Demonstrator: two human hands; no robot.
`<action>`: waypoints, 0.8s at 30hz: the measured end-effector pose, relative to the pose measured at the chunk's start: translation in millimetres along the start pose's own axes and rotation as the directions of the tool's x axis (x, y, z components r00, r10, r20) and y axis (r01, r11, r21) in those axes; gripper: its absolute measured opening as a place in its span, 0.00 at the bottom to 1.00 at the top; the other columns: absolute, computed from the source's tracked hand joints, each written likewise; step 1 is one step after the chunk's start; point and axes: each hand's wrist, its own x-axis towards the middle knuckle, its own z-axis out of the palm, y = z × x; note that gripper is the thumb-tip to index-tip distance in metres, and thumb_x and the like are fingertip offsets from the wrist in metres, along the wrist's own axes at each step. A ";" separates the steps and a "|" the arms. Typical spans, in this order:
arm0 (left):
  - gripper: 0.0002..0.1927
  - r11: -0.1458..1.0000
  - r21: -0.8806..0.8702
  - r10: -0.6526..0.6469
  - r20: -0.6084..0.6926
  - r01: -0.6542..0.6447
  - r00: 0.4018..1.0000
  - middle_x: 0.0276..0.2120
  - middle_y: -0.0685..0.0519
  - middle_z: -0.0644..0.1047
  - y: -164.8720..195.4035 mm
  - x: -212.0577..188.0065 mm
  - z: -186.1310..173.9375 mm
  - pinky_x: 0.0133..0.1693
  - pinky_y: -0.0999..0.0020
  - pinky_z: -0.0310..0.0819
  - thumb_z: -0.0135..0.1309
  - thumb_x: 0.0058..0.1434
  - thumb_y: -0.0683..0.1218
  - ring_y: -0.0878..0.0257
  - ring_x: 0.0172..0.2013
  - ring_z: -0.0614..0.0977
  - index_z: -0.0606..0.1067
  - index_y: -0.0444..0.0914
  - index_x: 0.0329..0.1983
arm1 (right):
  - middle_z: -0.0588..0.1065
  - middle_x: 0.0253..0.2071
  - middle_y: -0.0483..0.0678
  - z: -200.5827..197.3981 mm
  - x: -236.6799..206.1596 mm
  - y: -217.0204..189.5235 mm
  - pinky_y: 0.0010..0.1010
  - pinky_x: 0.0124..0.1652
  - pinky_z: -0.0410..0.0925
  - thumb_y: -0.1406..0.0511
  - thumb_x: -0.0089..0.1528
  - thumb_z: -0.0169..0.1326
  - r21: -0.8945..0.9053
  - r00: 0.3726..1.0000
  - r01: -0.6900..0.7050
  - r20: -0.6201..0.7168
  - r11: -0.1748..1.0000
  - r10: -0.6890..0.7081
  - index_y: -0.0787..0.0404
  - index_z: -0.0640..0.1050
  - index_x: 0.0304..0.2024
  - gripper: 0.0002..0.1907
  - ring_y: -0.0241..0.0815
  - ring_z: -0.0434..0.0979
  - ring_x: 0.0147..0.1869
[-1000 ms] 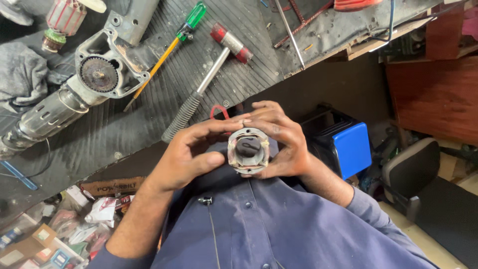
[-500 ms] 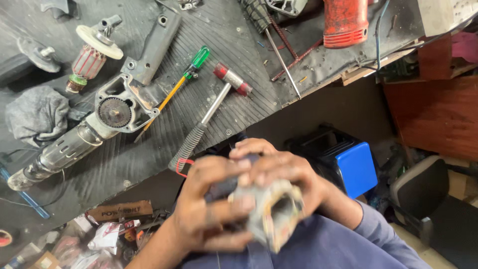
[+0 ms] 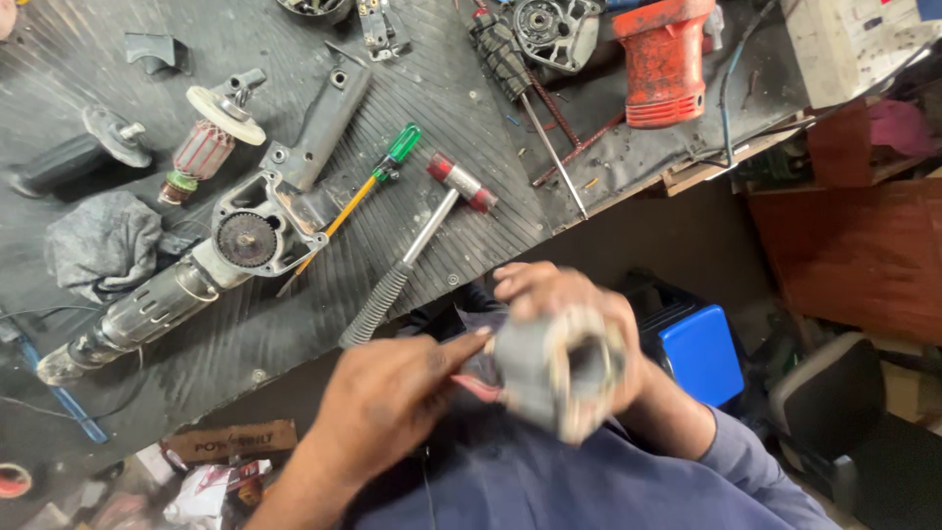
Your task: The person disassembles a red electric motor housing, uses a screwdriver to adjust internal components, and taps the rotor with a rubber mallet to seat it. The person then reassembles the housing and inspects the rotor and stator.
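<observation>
Grip: right hand (image 3: pixel 579 304) wraps the grey cylindrical motor housing (image 3: pixel 554 378), blurred, hollow end up, held over the lap below the bench edge; left hand (image 3: pixel 392 402) pinches its side with fingers closed.
Bench: black ribbed rubber mat (image 3: pixel 294 324).
Done: grey metal power-tool body (image 3: pixel 196 270) lies opened, gear exposed.
Left: copper-wound armature (image 3: pixel 211 142) still out.
Tools: small red-headed hammer (image 3: pixel 422 245), green-handled screwdriver (image 3: pixel 368 186), untouched.

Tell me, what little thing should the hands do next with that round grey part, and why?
Probably hold the grey motor part steady. It looks blurred, so its inside cannot be read; the right hand cups it, and the left hand touches its edge.
</observation>
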 end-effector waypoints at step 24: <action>0.08 0.969 0.233 -0.046 -0.177 0.087 0.983 0.33 0.48 0.80 -25.7 -17.9 11.4 0.34 0.57 0.76 0.56 0.64 0.41 0.49 0.33 0.83 0.79 0.37 0.45 | 0.73 0.55 0.58 36.5 -22.1 16.9 0.46 0.63 0.71 0.66 0.56 0.69 0.704 0.766 -0.315 -0.208 0.637 0.608 0.68 0.65 0.64 0.38 0.51 0.77 0.61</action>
